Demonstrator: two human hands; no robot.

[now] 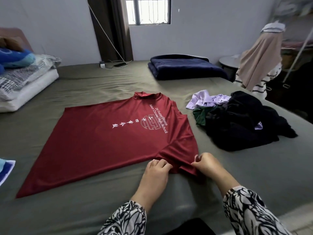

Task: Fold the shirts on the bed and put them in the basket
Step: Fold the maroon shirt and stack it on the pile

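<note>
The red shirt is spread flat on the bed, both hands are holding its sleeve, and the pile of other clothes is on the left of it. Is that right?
Not quite. In the head view the pile of other clothes lies to the right of the red shirt, not the left. The rest holds: the shirt is spread flat on the bed, and the left hand and right hand both hold its sleeve.

The red shirt (94,138) reads "24 Festive Drums, Sabah Chinese High School" beside white Chinese characters
</note>
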